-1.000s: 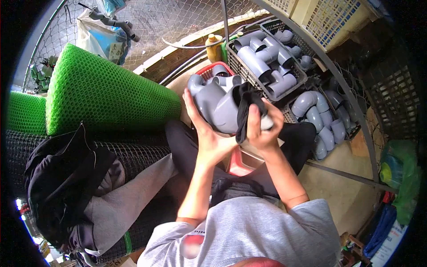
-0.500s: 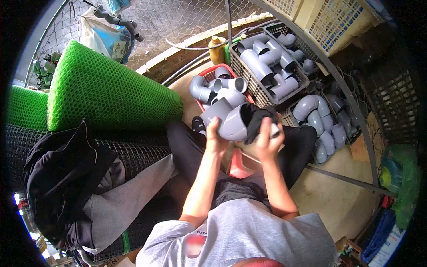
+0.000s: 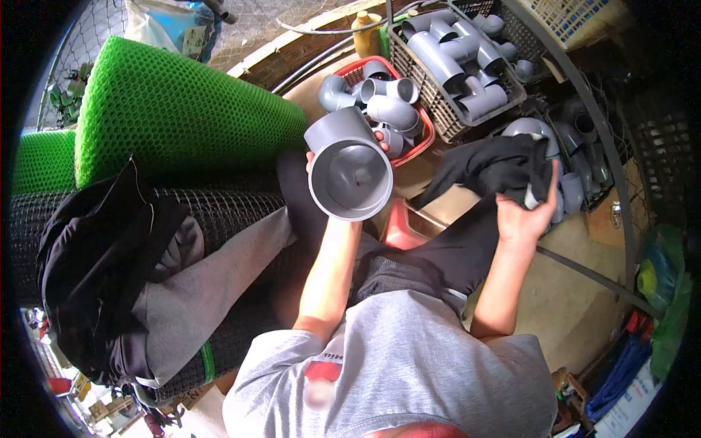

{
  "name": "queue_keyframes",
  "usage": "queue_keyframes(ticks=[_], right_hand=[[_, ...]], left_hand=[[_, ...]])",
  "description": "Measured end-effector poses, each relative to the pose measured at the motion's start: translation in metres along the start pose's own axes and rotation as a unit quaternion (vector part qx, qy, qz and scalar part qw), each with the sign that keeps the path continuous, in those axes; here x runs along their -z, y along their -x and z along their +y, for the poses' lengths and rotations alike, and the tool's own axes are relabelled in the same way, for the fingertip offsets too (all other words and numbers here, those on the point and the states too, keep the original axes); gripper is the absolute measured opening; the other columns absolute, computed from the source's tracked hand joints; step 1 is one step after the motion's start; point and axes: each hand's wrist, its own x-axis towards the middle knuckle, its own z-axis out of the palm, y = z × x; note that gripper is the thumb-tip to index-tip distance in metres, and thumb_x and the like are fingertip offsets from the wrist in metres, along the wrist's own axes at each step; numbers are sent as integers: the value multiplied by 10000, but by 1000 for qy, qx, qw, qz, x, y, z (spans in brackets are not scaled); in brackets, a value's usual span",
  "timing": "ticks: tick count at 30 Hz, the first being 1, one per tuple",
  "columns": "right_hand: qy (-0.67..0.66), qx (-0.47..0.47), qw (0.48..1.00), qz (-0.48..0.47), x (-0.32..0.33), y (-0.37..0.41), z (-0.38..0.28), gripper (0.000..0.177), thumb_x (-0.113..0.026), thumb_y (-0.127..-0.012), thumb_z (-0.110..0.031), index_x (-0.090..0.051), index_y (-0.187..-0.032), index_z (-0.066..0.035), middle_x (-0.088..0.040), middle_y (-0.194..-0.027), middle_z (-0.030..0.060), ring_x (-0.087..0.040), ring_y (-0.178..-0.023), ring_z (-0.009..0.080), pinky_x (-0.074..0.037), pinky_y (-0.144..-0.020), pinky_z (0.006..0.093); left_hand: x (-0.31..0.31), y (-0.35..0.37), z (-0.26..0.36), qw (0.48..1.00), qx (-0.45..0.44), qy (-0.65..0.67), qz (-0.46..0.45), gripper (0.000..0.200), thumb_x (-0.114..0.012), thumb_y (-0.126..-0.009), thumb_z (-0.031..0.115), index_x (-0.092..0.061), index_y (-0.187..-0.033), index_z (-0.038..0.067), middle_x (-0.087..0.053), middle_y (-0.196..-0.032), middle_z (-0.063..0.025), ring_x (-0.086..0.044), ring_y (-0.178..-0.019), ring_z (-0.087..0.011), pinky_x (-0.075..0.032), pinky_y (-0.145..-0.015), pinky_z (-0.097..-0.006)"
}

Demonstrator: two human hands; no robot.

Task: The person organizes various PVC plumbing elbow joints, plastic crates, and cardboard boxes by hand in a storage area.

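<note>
A large grey elbow fitting (image 3: 339,128) is held up before my lap, its round open end facing the camera. My left hand (image 3: 342,220) grips it from behind and below, mostly hidden by the fitting, with fingertips showing at both sides. To the right, over my knee, my right hand (image 3: 529,212) holds a black cloth (image 3: 496,164) that hangs out to the left. A patch of white shows at the cloth's right end. Cloth and fitting are apart.
A red basket (image 3: 426,142) of grey fittings lies ahead, beside dark crates (image 3: 453,124) full of more fittings. A green mesh roll (image 3: 182,120) and a dark jacket (image 3: 87,270) are on the left. A pink container (image 3: 400,230) sits between my legs. A metal bar crosses at right.
My right hand has moved right with the cloth, away from the fitting. My left hand has turned the fitting so that its opening faces the camera. The view has shifted a little.
</note>
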Motion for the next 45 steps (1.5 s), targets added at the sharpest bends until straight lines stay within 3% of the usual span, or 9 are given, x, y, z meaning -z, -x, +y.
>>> queue_keyframes(ticks=[3,7,10,13,21,29,33,40,45], right_hand=[[0,46,984,-173,-10,11,-1,520,-447,-1101,-390,-535,-1480,-45,-593,-1479,137,-596,-1312,344,-426,-1156,527],[-71,38,983,-167,-2,34,1,561,-379,-1107,-373,-482,-1509,5,-572,-1491,169,-574,-1334,378,-407,-1184,509],[18,72,973,-217,16,48,20,597,-331,-1086,-347,-443,-1499,68,-547,-1492,221,-561,-1354,374,-407,-1184,497],[184,84,979,-34,5,52,39,509,-487,-1061,-258,-485,-1473,41,-597,-1423,146,-589,-1300,274,-438,-1118,426],[189,31,979,-75,8,31,50,432,-466,-1102,-276,-559,-1395,29,-634,-1361,126,-595,-1274,240,-440,-1098,410],[171,-16,984,-45,27,23,44,460,-423,-1122,-332,-546,-1411,3,-630,-1375,103,-596,-1264,236,-442,-1092,401],[162,-18,986,-37,19,19,47,455,-424,-1121,-323,-566,-1390,16,-629,-1382,114,-588,-1285,242,-424,-1118,418],[204,10,979,-24,12,4,44,546,-411,-1123,-353,-450,-1515,25,-541,-1515,147,-517,-1394,300,-374,-1192,454],[210,48,976,19,6,15,24,541,-452,-1114,-372,-484,-1493,13,-566,-1490,129,-535,-1371,285,-379,-1181,443]], left_hand=[[-17,6,-5,999,-2,-29,-20,1001,-651,-889,681,-339,-1563,10,-509,-1363,-373,-608,-1193,-492,-607,-949,-541],[-20,9,-6,991,-22,-131,-18,1100,-685,-840,738,-306,-1604,44,-506,-1409,-343,-609,-1208,-494,-603,-960,-546],[-12,7,-1,985,-13,-173,-12,1123,-728,-785,721,-336,-1575,26,-526,-1415,-323,-617,-1229,-469,-574,-1007,-569],[4,9,4,976,-16,-218,-6,1153,-731,-778,735,-317,-1596,35,-507,-1436,-339,-586,-1258,-511,-559,-1006,-604],[-1,15,18,920,-43,-380,86,1211,-753,-705,781,-371,-1557,10,-551,-1422,-283,-624,-1235,-453,-549,-1033,-593],[11,23,37,995,-49,-84,-10,1177,-814,-792,647,-218,-1624,64,-472,-1436,-307,-555,-1261,-457,-520,-1040,-603],[9,10,43,994,2,-67,-81,1212,-849,-763,633,-202,-1627,81,-449,-1417,-246,-520,-1268,-399,-482,-1073,-603],[2,-63,-3,988,23,41,-148,1206,-778,-823,671,-164,-1614,-1,-501,-1377,-349,-536,-1292,-481,-594,-986,-559],[-21,-127,-66,947,160,133,-245,1192,-744,-832,707,-184,-1624,14,-484,-1420,-360,-554,-1307,-470,-534,-1011,-668]])
